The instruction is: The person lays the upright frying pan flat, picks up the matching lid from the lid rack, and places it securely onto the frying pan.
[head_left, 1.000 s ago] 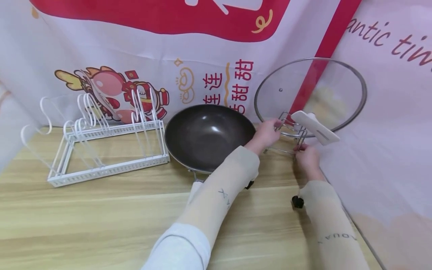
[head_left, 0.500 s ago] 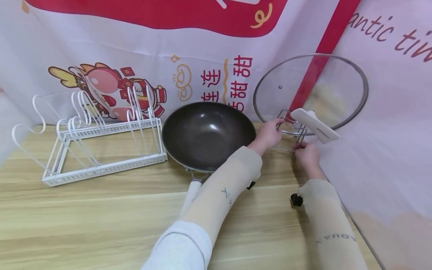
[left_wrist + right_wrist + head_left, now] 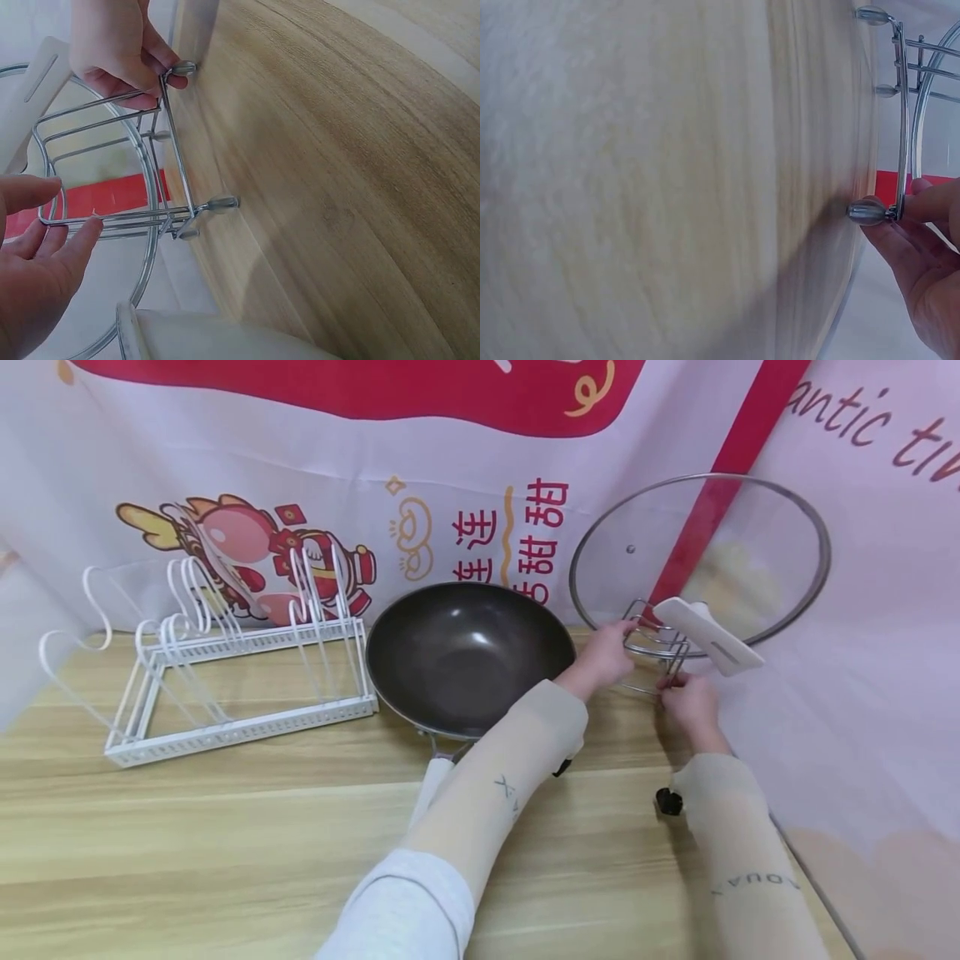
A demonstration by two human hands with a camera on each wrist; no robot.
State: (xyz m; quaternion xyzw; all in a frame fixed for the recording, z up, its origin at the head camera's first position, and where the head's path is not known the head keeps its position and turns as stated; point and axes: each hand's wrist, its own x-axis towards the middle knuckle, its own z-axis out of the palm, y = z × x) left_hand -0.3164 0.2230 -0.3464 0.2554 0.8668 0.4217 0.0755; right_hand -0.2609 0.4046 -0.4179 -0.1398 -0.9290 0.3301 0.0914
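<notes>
Wood-grain table (image 3: 225,843) bearing white rack (image 3: 247,730), dark pan (image 3: 468,660), wire stand (image 3: 177,142).

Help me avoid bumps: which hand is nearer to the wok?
Left. The left hand holds the wire stand just right of the wok in the head view; the right hand grips the stand farther right.

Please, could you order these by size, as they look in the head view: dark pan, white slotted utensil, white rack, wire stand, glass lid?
1. White rack
2. Glass lid
3. Dark pan, partly hidden
Last: white slotted utensil and wire stand. They look close, and the stand is partly covered, so I leave them unranked.
</notes>
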